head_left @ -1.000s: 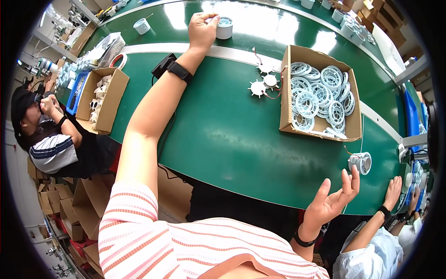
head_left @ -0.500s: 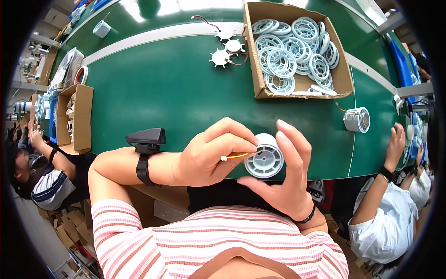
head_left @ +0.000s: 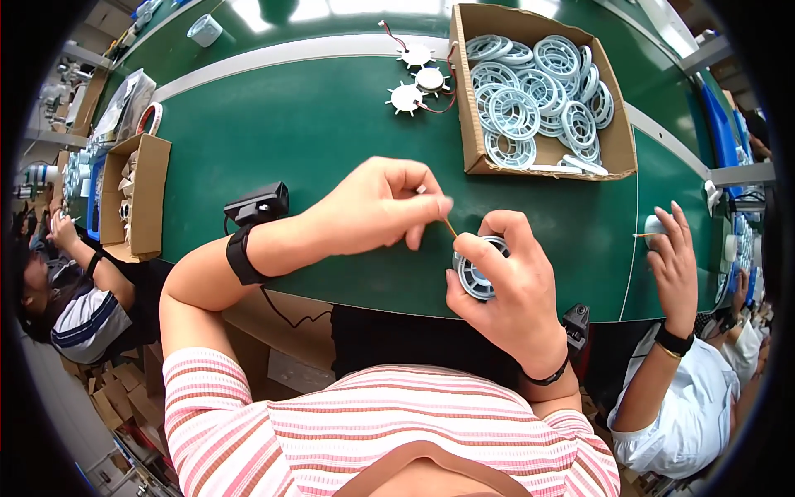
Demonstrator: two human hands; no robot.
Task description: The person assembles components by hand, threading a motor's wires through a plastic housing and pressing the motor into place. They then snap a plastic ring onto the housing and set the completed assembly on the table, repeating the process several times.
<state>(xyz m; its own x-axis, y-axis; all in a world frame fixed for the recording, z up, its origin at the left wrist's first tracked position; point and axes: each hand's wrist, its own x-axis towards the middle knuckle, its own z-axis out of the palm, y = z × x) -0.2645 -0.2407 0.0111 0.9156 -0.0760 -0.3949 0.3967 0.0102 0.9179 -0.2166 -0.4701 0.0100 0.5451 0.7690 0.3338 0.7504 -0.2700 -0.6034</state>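
Note:
Near the table's front edge stands a pale, round slotted plastic housing (head_left: pixel 474 286), partly covered by my fingers. My right hand (head_left: pixel 513 286) is closed around it, with thumb and fingers on its rim and top. A thin yellow-orange wire (head_left: pixel 450 227) rises from the housing to the upper left. My left hand (head_left: pixel 385 207) pinches that wire between thumb and fingertips, just left of and beyond the housing. Behind those fingers shows a small white tip (head_left: pixel 421 190), probably the wire's connector.
A cardboard box (head_left: pixel 476 153) of pale slotted rings stands at the back right. Left of it lie white spoked discs (head_left: pixel 417 56) with red wires. Another carton (head_left: pixel 149 199) sits at the left. A co-worker's hand (head_left: pixel 675 265) holds a similar part at the right.
My right hand has gone from spread fingers beside the housing to closing around it. My left hand has moved up and away, drawing the wire out straighter.

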